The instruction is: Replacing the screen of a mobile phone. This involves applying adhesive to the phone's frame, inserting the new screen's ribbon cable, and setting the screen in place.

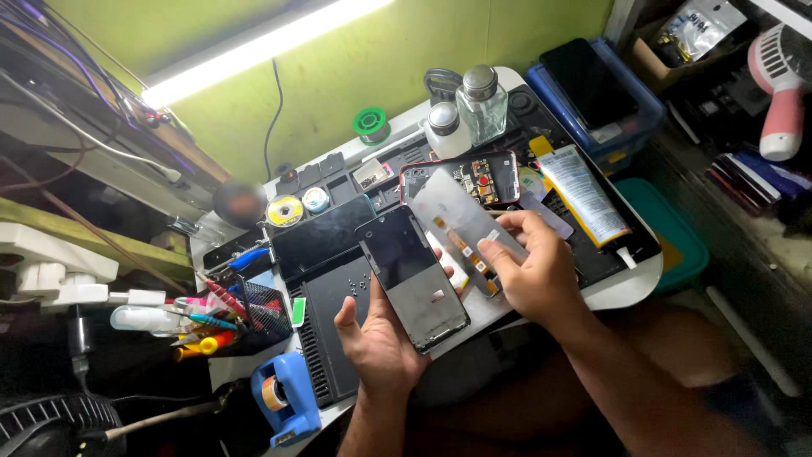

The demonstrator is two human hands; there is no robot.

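Note:
My left hand (378, 337) grips a dark phone screen panel (411, 275) from below, holding it tilted above the black work mat (334, 313). My right hand (529, 267) pinches a thin translucent film (457, 210) that lifts off the panel's upper right edge, next to an orange flex cable (461, 247). Just behind the film lies an opened phone body with a red frame (482, 178), its circuit board exposed.
A white adhesive tube (584, 196) lies at the right of the mat. Two glass bottles (480, 103), a solder spool (370, 123) and small tins stand at the back. A mesh holder with tools (254, 309) and a blue tape dispenser (288, 398) sit at the left.

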